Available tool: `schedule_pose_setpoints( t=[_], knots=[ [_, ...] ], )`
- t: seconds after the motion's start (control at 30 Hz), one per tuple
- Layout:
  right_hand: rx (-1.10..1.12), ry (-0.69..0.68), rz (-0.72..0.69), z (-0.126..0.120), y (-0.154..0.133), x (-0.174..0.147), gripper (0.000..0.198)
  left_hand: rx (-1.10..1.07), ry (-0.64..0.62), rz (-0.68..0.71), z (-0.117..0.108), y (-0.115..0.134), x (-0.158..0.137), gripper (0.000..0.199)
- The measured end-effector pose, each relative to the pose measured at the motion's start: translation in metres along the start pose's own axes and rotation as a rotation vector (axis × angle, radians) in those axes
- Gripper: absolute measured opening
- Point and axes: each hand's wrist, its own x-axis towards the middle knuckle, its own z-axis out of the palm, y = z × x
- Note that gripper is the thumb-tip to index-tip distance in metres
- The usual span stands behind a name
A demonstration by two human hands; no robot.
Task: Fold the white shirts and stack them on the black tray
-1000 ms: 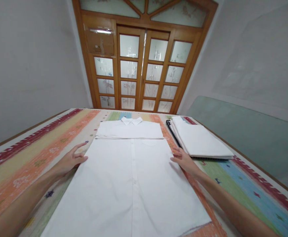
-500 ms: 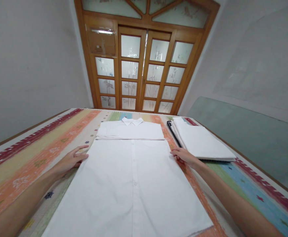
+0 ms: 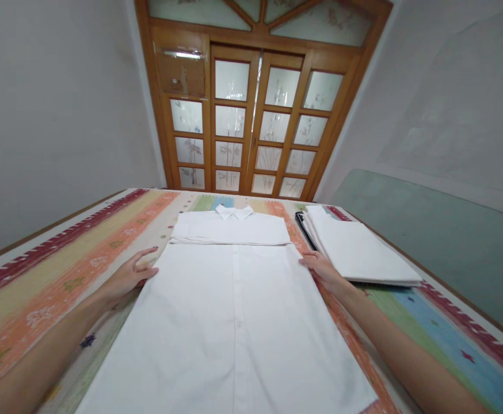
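A white button-up shirt [image 3: 204,322] lies in front of me, its collar at the far end. A folded white band crosses it below the collar, and its button placket runs down the middle. At its left edge, my left hand [image 3: 131,277] pinches the cloth, with one finger stretched out above. My right hand [image 3: 321,269] is closed on the opposite edge, at about the same height. The fingertips under the cloth are hidden on both sides.
To the right, a stack of folded white cloth [image 3: 359,247] lies with a dark item [image 3: 305,230] showing at its left edge. A striped, patterned cloth [image 3: 100,261] covers the table. Beyond it stand wooden doors with glass panes [image 3: 251,115].
My view has shifted slightly, moving the scene a little to the right. Both hands stay at the shirt's side edges, and the shirt lies much as before.
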Motion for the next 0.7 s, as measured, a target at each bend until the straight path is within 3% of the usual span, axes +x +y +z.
schedule_pose_setpoints(
  t=[0.13, 0.23, 0.37, 0.5, 0.7],
  knots=[
    [0.077, 0.091, -0.129, -0.004, 0.007, 0.004, 0.036, 0.052, 0.008, 0.040, -0.007, -0.004, 0.002, 0.094],
    [0.114, 0.064, -0.162, -0.007, 0.010, 0.004, 0.039, 0.056, 0.023, 0.067, -0.010, -0.007, 0.003, 0.087],
    [0.101, -0.031, -0.170, -0.010, 0.009, 0.002, 0.040, 0.032, 0.046, 0.094, -0.016, -0.009, 0.008, 0.074],
    [-0.041, -0.211, -0.089, -0.016, 0.004, -0.002, 0.044, 0.031, 0.008, 0.029, -0.023, -0.011, 0.013, 0.065],
    [-0.261, -0.398, -0.109, -0.032, -0.002, -0.004, 0.062, 0.321, -0.015, 0.067, -0.024, -0.005, 0.009, 0.063]
  ],
)
